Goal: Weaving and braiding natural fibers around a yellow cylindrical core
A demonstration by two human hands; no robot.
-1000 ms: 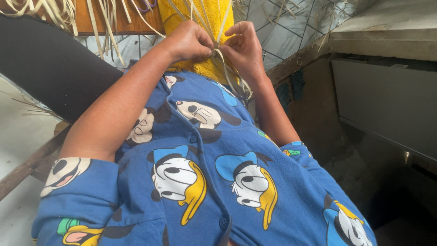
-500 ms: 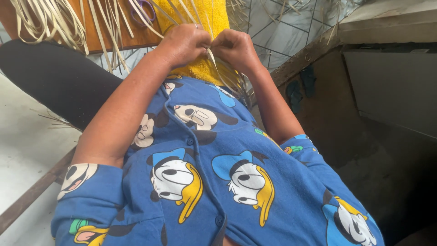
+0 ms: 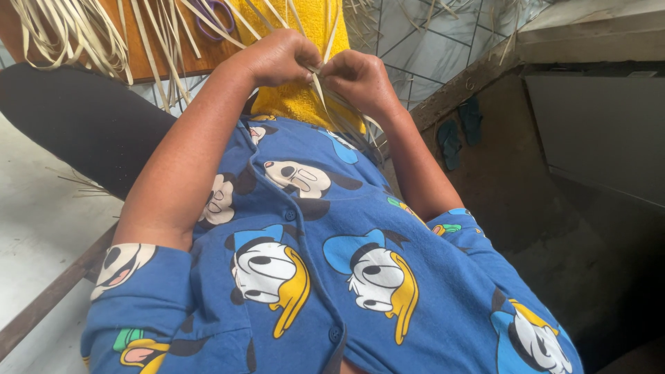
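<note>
Purple-handled scissors (image 3: 216,15) newly in view above hands (image 3: 322,66).

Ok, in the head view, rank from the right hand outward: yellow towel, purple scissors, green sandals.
1. Yellow towel: directly under the right hand.
2. Green sandals: off to the right, on the lower ground.
3. Purple scissors: up left, on the wooden board, past the left hand.

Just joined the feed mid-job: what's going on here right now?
A person in a blue cartoon-print shirt has both hands together over a yellow towel in the lap. The left hand and right hand pinch thin pale straw strips between them. More loose strips and purple-handled scissors lie on a wooden board ahead.
</note>
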